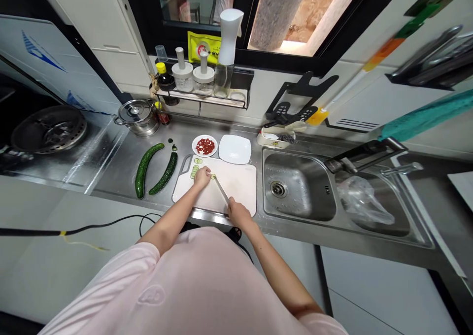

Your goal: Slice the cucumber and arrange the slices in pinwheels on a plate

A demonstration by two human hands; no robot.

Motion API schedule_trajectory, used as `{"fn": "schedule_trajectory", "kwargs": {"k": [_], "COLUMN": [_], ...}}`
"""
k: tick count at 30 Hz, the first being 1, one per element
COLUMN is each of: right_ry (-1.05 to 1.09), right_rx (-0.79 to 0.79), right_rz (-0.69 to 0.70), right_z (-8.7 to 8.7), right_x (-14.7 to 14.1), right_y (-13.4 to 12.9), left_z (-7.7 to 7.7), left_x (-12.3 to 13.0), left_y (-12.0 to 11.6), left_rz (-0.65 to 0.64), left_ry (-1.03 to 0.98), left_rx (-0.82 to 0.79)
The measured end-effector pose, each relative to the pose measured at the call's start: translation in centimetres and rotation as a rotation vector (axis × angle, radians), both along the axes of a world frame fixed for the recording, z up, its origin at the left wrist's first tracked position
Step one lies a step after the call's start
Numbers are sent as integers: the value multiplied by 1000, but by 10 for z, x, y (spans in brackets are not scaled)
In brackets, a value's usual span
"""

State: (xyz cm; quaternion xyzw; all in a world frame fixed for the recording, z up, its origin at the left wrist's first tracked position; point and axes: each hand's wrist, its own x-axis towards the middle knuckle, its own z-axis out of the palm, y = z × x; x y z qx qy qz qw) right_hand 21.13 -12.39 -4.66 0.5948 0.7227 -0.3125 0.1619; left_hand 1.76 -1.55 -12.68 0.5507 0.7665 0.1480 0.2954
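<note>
Pale green cucumber slices (195, 171) lie in a short row at the left of the white cutting board (236, 184). Beside them, my left hand (202, 178) is closed, its fingertips at a small cucumber piece (213, 176); the palm side is hidden. My right hand (239, 214) grips the handle of a kitchen knife (222, 192). The blade slants up and left across the board, its tip at the cucumber piece. Two whole dark green cucumbers, a longer one (146, 170) and a shorter one (164, 174), rest on the steel counter left of the board.
Behind the board stand a plate of chopped red pieces (205, 146) and a white square plate (235, 150). A lidded pot (137, 117) is at the back left, a pan (50, 129) farther left. The sink (299, 187) lies right; a seasoning shelf (203, 97) hangs above.
</note>
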Motion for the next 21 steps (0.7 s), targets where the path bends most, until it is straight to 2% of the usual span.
{"fn": "schedule_trajectory", "kwargs": {"k": [21], "right_ry": [10], "right_rx": [12], "right_rz": [0], "right_z": [1], "right_x": [-5], "right_y": [8], "left_z": [-1], "left_x": [-2], "left_y": [1], "left_rz": [-9], "left_ry": [-36], "left_rx": [6]}}
